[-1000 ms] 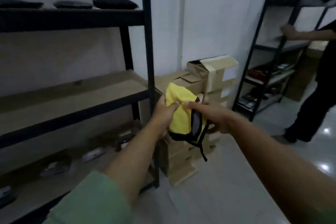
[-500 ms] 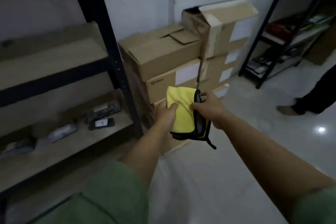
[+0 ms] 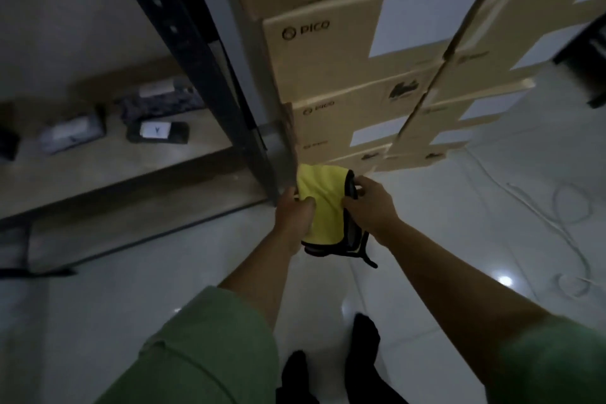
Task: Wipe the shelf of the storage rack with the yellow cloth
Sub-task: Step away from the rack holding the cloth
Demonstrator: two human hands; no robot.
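Note:
I hold the yellow cloth (image 3: 323, 203), which has a dark trim and a dangling black strap, in front of me above the floor. My left hand (image 3: 293, 211) pinches its left edge with thumb on top. My right hand (image 3: 369, 203) grips its right, dark-edged side. The storage rack's black upright post (image 3: 203, 62) rises just left of the cloth. Its low wooden shelf (image 3: 108, 170) lies to the left, below and apart from the cloth.
Several small dark devices (image 3: 157, 132) lie on the low shelf. Stacked cardboard boxes (image 3: 354, 52) stand right behind the cloth. A white cord (image 3: 570, 239) loops on the glossy tiled floor (image 3: 459, 213) to the right. My dark-socked feet (image 3: 364, 334) are below.
The view has tilted down and closer to the boxes and rack post. The cloth stays held between both hands, now lower, beside the rack's bottom shelf. The other person is out of view.

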